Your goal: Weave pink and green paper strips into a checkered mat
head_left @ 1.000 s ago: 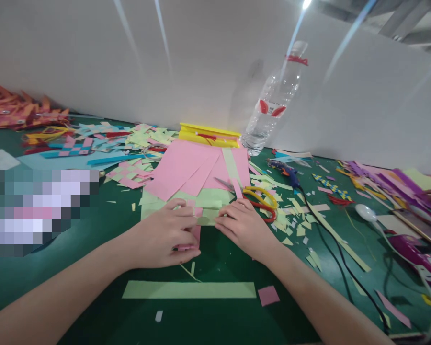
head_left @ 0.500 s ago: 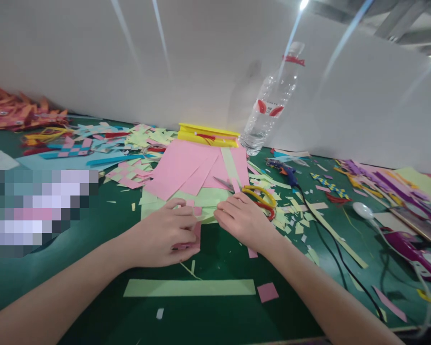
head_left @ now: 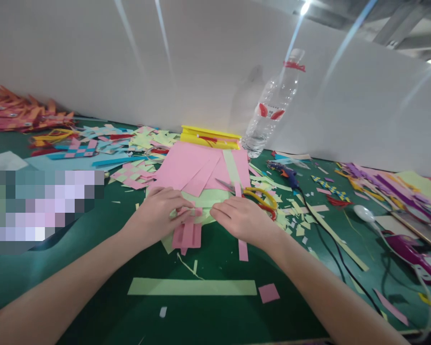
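Note:
My left hand [head_left: 157, 214] and my right hand [head_left: 241, 219] meet over a small piece woven from pink strips [head_left: 187, 234] and light green strips [head_left: 207, 211] on the green table [head_left: 104, 268]. Both hands have their fingertips pinched on the strips at the middle of the piece. Several pink strip ends hang out below my left hand. A single pink strip [head_left: 243, 250] lies under my right wrist. A long light green strip [head_left: 192, 287] and a small pink square [head_left: 268, 293] lie nearer to me.
Pink sheets [head_left: 197, 167] lie behind the hands, with yellow-handled scissors [head_left: 259, 197] to their right. A clear plastic bottle [head_left: 273, 108] leans on the white wall. A glue gun [head_left: 286, 173] with a black cord, paper scraps and woven pieces lie around.
My left hand moved up and away, uncovering the pink strip ends. The woven piece shifted slightly away from me, and a pink strip now shows below my right wrist.

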Motion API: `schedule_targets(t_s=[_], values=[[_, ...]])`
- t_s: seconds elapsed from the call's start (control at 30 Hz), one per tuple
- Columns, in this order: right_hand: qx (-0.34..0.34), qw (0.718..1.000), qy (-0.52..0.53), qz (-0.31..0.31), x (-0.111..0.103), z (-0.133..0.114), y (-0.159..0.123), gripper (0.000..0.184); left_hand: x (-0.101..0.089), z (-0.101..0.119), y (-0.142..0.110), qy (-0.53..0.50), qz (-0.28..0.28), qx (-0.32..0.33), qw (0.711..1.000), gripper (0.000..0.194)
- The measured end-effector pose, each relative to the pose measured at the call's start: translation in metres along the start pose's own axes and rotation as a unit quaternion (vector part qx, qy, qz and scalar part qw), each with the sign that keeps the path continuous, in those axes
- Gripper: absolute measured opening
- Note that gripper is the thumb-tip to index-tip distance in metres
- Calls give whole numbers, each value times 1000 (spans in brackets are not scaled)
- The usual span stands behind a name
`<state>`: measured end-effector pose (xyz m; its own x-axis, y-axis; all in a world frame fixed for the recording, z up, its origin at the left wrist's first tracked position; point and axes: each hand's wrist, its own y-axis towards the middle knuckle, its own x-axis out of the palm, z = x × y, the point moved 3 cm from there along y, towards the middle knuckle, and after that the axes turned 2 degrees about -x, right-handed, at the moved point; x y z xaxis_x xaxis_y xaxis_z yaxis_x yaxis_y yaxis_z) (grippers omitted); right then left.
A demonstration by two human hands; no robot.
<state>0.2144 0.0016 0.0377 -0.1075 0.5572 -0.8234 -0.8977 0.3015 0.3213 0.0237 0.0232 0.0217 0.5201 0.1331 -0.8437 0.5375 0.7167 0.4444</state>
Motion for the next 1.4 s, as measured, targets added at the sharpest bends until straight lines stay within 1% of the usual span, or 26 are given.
schedule_targets(t_s=[0.1, 0.27, 0.33, 0.4, 0.53, 0.67, 0.87, 0.93, 1.0, 1.1, 1.2, 1.4], values=[[-10, 1000, 0, 17, -1, 0, 1, 30, 4, -3, -2, -7, -15, 17, 1000, 23], [-21, 999, 7, 45, -4, 0, 4, 25, 8, -1, -4, -20, -31, 39, 999, 17], [-24, 998, 15, 51, -5, 0, 6, 25, 9, 1, -4, -23, -26, 39, 999, 17], [-23, 998, 26, 57, -7, 1, 9, 27, 10, 3, -4, -24, -9, 29, 999, 18], [-2, 996, 54, 73, -10, 0, 16, 26, 9, 9, -5, -24, 30, 10, 999, 17], [12, 991, 88, 104, -12, -2, 20, 21, 7, 15, -2, -25, 32, 11, 999, 20], [36, 983, 158, 83, -4, -2, 17, 21, 12, 16, -2, -17, 45, 9, 999, 23], [63, 977, 191, 72, -2, 0, 14, 22, 14, 15, -2, -21, 40, 6, 999, 22], [105, 968, 220, 61, 0, 3, 12, 22, 15, 14, -3, -25, 43, 0, 999, 19], [151, 955, 247, 69, 0, 7, 9, 20, 16, 13, -3, -32, 51, -8, 998, 14], [161, 946, 269, 86, 2, 7, 8, 20, 17, 13, -3, -43, 57, -10, 997, 10], [165, 927, 326, 88, 9, 3, 9, 17, 19, 12, -1, -48, 51, -6, 998, 6]])
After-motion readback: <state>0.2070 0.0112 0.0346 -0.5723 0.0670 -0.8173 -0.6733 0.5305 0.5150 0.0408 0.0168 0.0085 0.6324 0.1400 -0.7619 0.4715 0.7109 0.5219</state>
